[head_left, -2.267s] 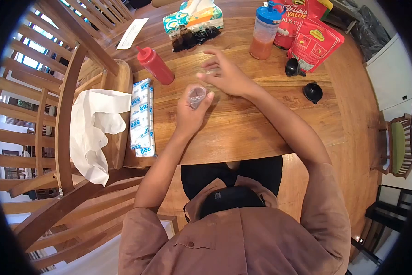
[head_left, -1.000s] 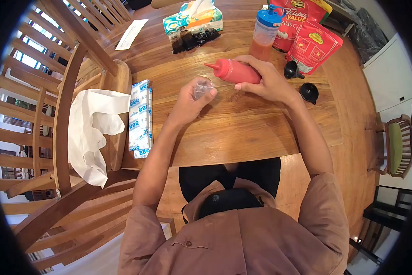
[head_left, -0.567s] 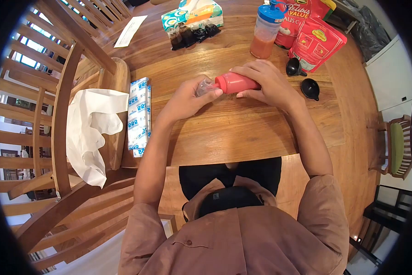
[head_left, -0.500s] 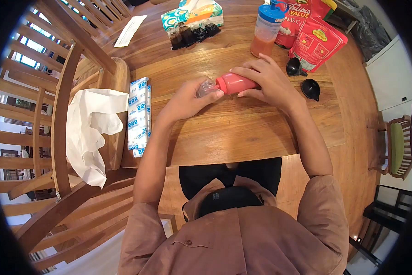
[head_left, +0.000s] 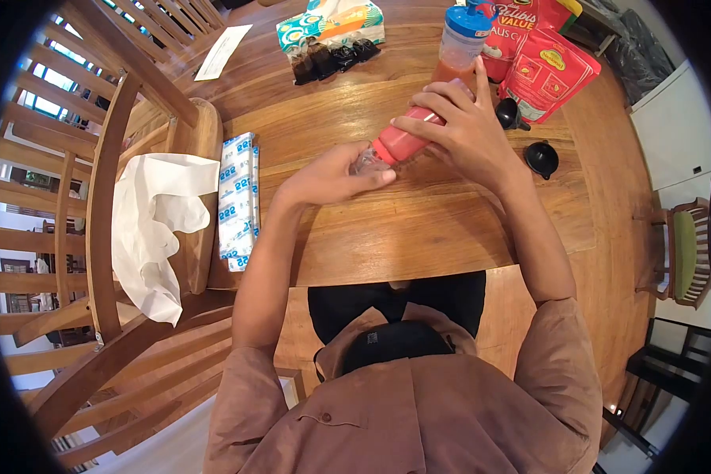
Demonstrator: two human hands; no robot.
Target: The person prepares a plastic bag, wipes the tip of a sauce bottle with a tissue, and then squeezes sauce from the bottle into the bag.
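Observation:
My right hand [head_left: 475, 136] is wrapped around a red squeeze bottle [head_left: 401, 142], which lies tilted with its mouth pointing down and left. At that mouth, my left hand [head_left: 329, 175] has its fingers curled around a crumpled piece of clear plastic [head_left: 366, 163], perhaps a small bag. Part of the plastic is hidden by the fingers. Just beyond the right hand stands a clear bottle with a blue lid [head_left: 463, 33] and orange-red contents. Two black funnels, one tipped [head_left: 510, 115] and one showing its round bowl [head_left: 540, 159], lie right of that hand.
Red pouches [head_left: 548, 77] stand at the back right. Several dark packets [head_left: 335, 60] lie before a patterned tissue box [head_left: 347, 22]. Blue-and-white packs [head_left: 237, 207] line the left table edge, near a white sheet [head_left: 151, 225] on a wooden chair [head_left: 203, 142].
The red bottle has tipped from nearly level to a steeper slant, its base swinging up and away. My right hand has shifted along it, and the left thumb sticks out further.

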